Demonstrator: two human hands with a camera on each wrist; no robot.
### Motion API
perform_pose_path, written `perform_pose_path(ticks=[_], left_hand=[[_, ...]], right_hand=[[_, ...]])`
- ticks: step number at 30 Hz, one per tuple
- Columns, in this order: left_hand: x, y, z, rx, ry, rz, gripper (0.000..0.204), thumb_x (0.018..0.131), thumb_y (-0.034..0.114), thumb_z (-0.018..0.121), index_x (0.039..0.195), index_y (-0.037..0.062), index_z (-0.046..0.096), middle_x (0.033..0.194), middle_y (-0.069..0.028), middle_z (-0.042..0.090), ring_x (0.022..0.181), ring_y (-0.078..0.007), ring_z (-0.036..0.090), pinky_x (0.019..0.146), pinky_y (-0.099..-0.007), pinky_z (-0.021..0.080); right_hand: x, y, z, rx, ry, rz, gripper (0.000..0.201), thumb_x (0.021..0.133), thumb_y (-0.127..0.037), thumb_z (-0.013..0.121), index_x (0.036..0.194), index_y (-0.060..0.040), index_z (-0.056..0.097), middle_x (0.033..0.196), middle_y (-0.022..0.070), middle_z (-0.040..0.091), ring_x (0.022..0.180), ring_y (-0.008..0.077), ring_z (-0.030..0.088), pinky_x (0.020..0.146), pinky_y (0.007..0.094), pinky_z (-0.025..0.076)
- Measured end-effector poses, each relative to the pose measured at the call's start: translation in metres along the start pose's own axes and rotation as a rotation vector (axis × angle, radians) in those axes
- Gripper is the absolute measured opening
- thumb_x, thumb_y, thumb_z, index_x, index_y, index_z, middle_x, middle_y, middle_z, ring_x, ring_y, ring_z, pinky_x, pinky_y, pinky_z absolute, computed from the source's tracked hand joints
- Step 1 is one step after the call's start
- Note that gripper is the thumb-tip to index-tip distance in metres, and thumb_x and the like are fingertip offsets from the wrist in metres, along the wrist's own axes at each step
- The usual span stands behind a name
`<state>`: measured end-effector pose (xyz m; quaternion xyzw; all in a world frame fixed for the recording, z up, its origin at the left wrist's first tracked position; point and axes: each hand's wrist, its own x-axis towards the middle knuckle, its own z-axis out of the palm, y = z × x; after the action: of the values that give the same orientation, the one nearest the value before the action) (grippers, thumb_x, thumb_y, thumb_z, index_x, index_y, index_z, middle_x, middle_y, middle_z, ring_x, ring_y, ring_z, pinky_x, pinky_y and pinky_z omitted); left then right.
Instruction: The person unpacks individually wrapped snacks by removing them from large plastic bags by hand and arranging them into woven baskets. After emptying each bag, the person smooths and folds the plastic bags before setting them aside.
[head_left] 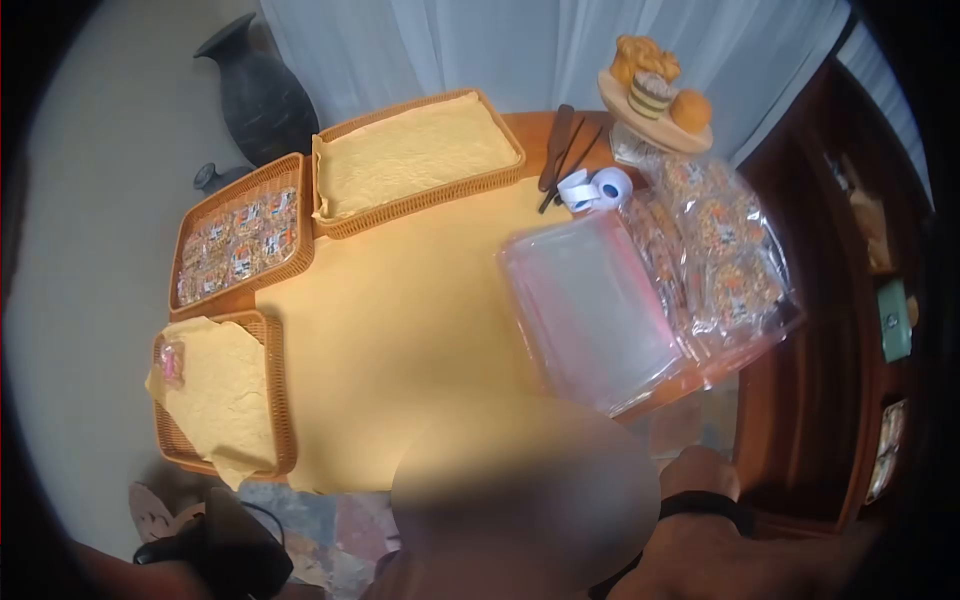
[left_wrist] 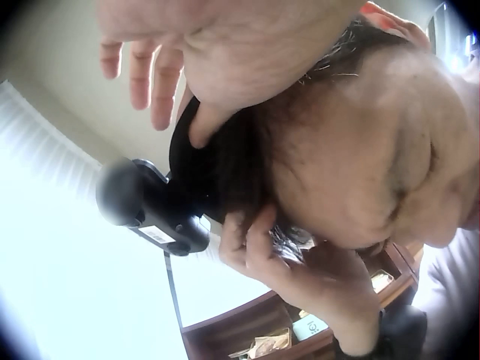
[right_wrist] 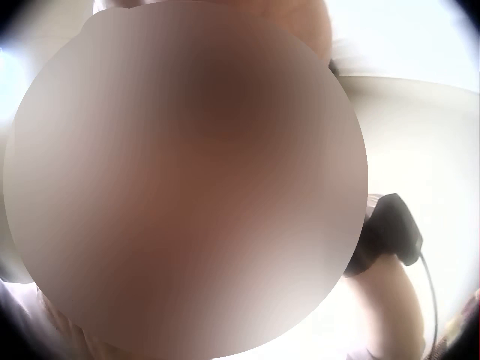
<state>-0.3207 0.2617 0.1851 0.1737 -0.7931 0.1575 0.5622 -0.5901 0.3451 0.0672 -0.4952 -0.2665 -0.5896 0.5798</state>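
A black headband (left_wrist: 240,161) with a black camera (left_wrist: 154,210) circles the person's head in the left wrist view. The left hand (left_wrist: 225,56) is at the band's upper side, fingers straight and thumb against it. At the lower side, the right hand (left_wrist: 300,277) has curled fingers pinching the band's edge. In the head view the right hand (head_left: 700,475) shows at the bottom right; the left forearm's black wrist device (head_left: 225,550) is at the bottom left. A round blur hides most of the right wrist view, including the right hand's fingers.
On the table mat (head_left: 400,320) stand a dough-coloured cloth-lined basket (head_left: 420,150), a basket of wrapped snacks (head_left: 240,235) and a smaller lined basket (head_left: 220,400). Clear plastic bags (head_left: 590,310), wrapped snacks (head_left: 735,250), tape rolls (head_left: 610,185) and a cake stand (head_left: 660,120) are rightward.
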Motion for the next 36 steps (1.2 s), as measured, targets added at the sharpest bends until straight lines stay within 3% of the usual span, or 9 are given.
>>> perform_pose_path(ticks=[4, 7, 11, 36], left_hand=[[0.011, -0.009, -0.012, -0.066, -0.163, -0.001, 0.085, 0.096, 0.069, 0.054, 0.165, 0.0273, 0.024, 0.173, -0.0156, 0.01, 0.158, -0.0404, 0.002, 0.126, -0.0672, 0.008], [-0.001, 0.001, -0.001, -0.03, -0.086, -0.01, 0.085, 0.096, 0.069, 0.054, 0.165, 0.0272, 0.024, 0.173, -0.0158, 0.01, 0.158, -0.0403, 0.002, 0.126, -0.0672, 0.008], [0.007, -0.005, -0.01, -0.08, -0.198, -0.003, 0.085, 0.096, 0.069, 0.054, 0.165, 0.0272, 0.024, 0.172, -0.016, 0.01, 0.158, -0.0402, 0.002, 0.126, -0.0673, 0.008], [0.001, -0.015, -0.002, -0.188, -0.413, 0.024, 0.085, 0.097, 0.069, 0.053, 0.165, 0.027, 0.024, 0.172, -0.0172, 0.01, 0.158, -0.0398, -0.001, 0.126, -0.0676, 0.008]], right_hand=[[-0.012, -0.011, 0.003, -0.015, 0.137, -0.089, 0.047, 0.098, -0.039, 0.067, 0.134, -0.0145, 0.049, 0.116, 0.0155, 0.062, 0.102, 0.0321, 0.06, 0.087, 0.0443, 0.046], [-0.002, -0.009, 0.003, -0.054, 0.083, -0.008, 0.044, 0.099, -0.038, 0.067, 0.132, -0.0141, 0.05, 0.113, 0.0146, 0.061, 0.1, 0.0309, 0.06, 0.085, 0.0433, 0.046], [-0.01, -0.021, -0.011, -0.082, 0.178, -0.065, 0.04, 0.1, -0.036, 0.066, 0.129, -0.0135, 0.051, 0.11, 0.0134, 0.061, 0.097, 0.0293, 0.059, 0.082, 0.0419, 0.046], [-0.052, -0.084, -0.021, -0.325, 0.39, -0.064, 0.018, 0.105, -0.028, 0.059, 0.109, -0.0101, 0.056, 0.088, 0.0059, 0.058, 0.076, 0.0192, 0.056, 0.064, 0.0335, 0.045]])
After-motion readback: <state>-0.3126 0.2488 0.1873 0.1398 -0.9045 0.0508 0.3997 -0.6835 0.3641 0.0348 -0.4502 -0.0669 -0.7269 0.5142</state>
